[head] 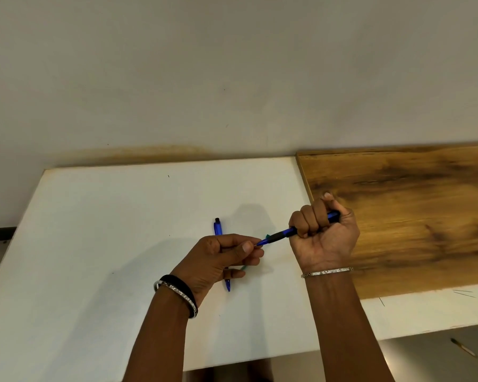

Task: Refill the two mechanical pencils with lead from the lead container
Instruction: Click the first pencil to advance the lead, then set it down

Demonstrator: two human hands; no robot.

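My right hand (324, 232) is fisted around a blue mechanical pencil with a black grip (280, 236), its tip pointing left, thumb over the back end. My left hand (226, 256) pinches at that tip with thumb and forefinger; whether a lead is between them is too fine to tell. A second blue pencil (218, 226) lies on the white table (94, 244), running under my left hand, its tip showing below the hand. A teal piece, perhaps the lead container (267, 236), peeks out behind the held pencil and below my left fingers.
A wooden board (411, 210) covers the table's right part, right of my right hand. The wall rises behind the table. The table's front edge runs below my forearms. A few thin pencil marks sit near the right front edge.
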